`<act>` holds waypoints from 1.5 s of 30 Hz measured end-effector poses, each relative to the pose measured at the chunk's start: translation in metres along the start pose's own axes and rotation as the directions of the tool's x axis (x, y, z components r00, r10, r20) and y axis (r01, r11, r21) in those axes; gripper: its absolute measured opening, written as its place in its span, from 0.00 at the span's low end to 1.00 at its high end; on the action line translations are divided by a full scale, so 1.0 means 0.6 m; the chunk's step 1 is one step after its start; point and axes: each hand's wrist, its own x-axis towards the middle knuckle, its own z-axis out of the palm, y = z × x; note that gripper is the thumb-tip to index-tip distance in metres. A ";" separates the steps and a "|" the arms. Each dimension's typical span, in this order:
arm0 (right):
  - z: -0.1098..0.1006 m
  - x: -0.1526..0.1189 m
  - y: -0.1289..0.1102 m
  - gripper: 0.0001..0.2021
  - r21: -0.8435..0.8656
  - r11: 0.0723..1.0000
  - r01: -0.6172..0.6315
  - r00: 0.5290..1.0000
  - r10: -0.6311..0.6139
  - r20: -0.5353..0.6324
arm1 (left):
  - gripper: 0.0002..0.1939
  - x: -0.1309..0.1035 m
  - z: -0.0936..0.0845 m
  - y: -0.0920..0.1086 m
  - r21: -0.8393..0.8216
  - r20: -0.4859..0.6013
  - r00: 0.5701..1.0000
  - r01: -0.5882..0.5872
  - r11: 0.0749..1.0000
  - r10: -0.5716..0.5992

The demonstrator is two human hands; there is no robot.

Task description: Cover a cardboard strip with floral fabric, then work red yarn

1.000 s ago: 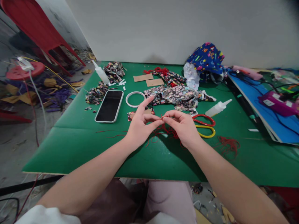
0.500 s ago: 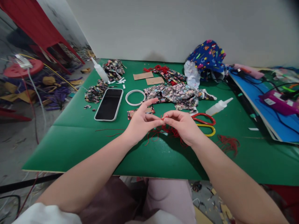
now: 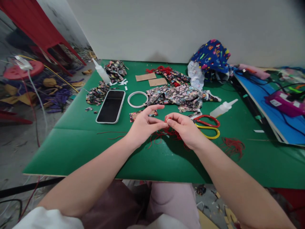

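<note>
My left hand (image 3: 144, 124) pinches red thread between thumb and a finger, its index finger raised. Fingertip to fingertip with it, my right hand (image 3: 183, 128) is closed on the same red thread (image 3: 168, 119). Beneath them lies a loose tangle of red thread (image 3: 173, 133), partly hidden by my right hand, with strands trailing left. Scissors (image 3: 208, 126) with one red and one yellow handle loop rest just right of my right hand. A small floral-covered piece (image 3: 134, 116) sits behind my left hand.
On the green table (image 3: 78, 152) are a phone (image 3: 111, 107), a white ring (image 3: 138, 99), floral fabric (image 3: 178, 97), cardboard pieces (image 3: 145, 77) and glue bottles (image 3: 223, 108) (image 3: 102, 72). Blue fabric (image 3: 211, 58) stands at the back. A blue folder (image 3: 269, 105) and cables lie right.
My left index finger has lowered slightly. My right fingers have shifted a little at the thread. The other things stay in place.
</note>
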 end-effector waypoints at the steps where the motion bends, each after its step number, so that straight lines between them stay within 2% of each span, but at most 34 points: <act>1: 0.001 0.001 0.001 0.07 0.018 1.000 0.006 1.000 -0.006 -0.015 | 0.30 0.000 0.001 0.000 0.022 -0.006 1.000 -0.007 1.000 0.007; 6: 0.005 0.003 0.002 0.06 0.087 0.996 0.019 0.997 -0.013 -0.078 | 0.27 -0.004 0.005 0.000 0.147 -0.043 0.994 -0.093 0.985 0.101; 11: 0.009 0.002 0.003 0.06 0.010 0.999 0.032 0.995 -0.031 -0.095 | 0.25 -0.008 0.006 -0.006 0.283 -0.037 0.978 -0.185 0.941 0.203; 17: 0.004 -0.001 -0.003 0.04 -0.250 0.963 0.104 0.992 -0.119 -0.045 | 0.25 -0.012 0.007 -0.008 0.463 -0.005 0.952 -0.269 0.845 0.306; 22: -0.004 -0.001 -0.009 0.03 -0.532 0.802 0.272 0.951 -0.309 0.020 | 0.27 -0.014 0.004 -0.013 0.560 0.014 0.943 -0.283 0.779 0.332; 25: -0.006 -0.001 -0.008 0.03 -0.590 0.754 0.289 0.941 -0.337 0.031 | 0.29 -0.012 0.001 -0.019 0.572 0.037 0.943 -0.292 0.767 0.331; 31: -0.007 -0.002 -0.007 0.02 -0.619 0.731 0.286 0.943 -0.328 0.050 | 0.32 -0.009 -0.004 -0.022 0.613 0.069 0.935 -0.316 0.725 0.349; 38: -0.012 -0.002 -0.009 0.03 -0.598 0.751 0.279 0.954 -0.288 0.084 | 0.31 -0.008 -0.006 -0.019 0.721 0.073 0.904 -0.339 0.604 0.421; 42: -0.014 -0.004 -0.012 0.02 -0.555 0.779 0.293 0.948 -0.311 0.064 | 0.31 -0.005 -0.006 -0.018 0.671 0.047 0.875 -0.385 0.633 0.482; 45: -0.015 -0.004 -0.012 0.02 -0.450 0.848 0.279 0.958 -0.276 0.074 | 0.31 -0.002 -0.005 -0.016 0.554 0.037 0.871 -0.426 0.715 0.490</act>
